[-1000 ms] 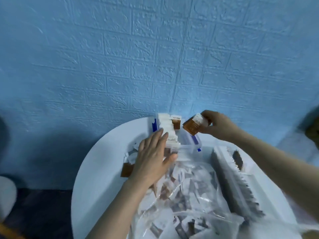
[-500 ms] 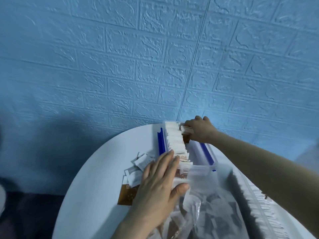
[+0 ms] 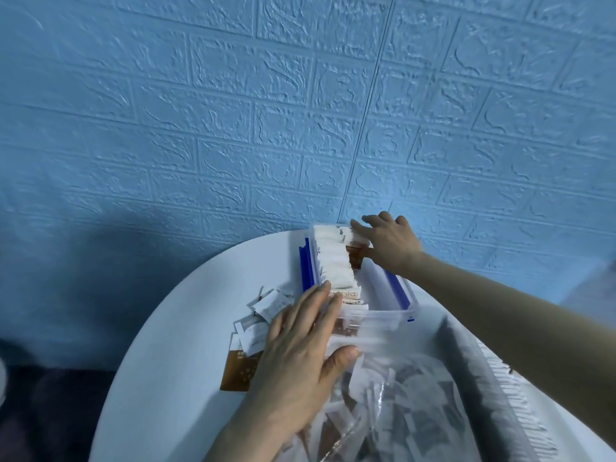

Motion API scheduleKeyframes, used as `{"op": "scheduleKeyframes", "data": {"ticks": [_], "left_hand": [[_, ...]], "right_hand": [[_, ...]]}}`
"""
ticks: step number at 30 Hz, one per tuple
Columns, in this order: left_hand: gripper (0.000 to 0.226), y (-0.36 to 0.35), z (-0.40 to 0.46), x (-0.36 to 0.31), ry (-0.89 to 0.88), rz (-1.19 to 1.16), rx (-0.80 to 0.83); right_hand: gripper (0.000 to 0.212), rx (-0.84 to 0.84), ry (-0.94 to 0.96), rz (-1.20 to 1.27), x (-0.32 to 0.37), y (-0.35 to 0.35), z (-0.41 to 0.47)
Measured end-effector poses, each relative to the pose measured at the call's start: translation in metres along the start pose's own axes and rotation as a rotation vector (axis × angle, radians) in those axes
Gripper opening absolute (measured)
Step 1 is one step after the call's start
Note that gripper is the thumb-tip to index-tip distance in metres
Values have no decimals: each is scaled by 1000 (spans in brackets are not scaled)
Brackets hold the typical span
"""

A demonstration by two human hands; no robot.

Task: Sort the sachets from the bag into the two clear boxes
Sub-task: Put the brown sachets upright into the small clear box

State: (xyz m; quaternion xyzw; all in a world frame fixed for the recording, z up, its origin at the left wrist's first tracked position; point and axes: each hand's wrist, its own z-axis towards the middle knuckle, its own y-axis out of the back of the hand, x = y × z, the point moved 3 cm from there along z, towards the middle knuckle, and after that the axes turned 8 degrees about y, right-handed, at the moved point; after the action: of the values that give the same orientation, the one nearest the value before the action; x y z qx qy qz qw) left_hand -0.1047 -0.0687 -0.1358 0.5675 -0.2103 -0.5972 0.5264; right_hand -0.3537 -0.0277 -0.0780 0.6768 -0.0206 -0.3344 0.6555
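Sachets (image 3: 393,408) fill the bag (image 3: 433,395) nearest us, a clear bag lying just in front of the box (image 3: 376,320). Our left hand (image 3: 300,355) lies flat, fingers spread and gripping nothing, fingertips against the box's near end and thumb on the bag's mouth. Left of the box we see loose sachets (image 3: 263,315) on the table (image 3: 173,345). Inside the box a row of sachets (image 3: 335,261) stands on edge. At the box's far end our right hand (image 3: 388,241) pinches a brown sachet (image 3: 356,255) at the row.
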Motion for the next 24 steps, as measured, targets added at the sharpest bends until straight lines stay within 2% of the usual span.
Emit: {"op": "scheduleKeyframes", "data": {"ticks": [7,11,18,21,24], "left_hand": [[66,0,0,0,25,-21,32],[68,1,0,0,24,-31,33],[75,3,0,4,8,-39,18],[78,5,2,2,-23,-62,-3],[79,11,3,0,-39,-96,-19]], "right_hand": [[69,72,17,-193,8,-7,0],[69,89,11,-192,8,-11,2],[73,-19,-39,113,2,26,-21],[63,-142,-2,230,10,62,-61],[50,-283,30,449,32,102,-127]]}}
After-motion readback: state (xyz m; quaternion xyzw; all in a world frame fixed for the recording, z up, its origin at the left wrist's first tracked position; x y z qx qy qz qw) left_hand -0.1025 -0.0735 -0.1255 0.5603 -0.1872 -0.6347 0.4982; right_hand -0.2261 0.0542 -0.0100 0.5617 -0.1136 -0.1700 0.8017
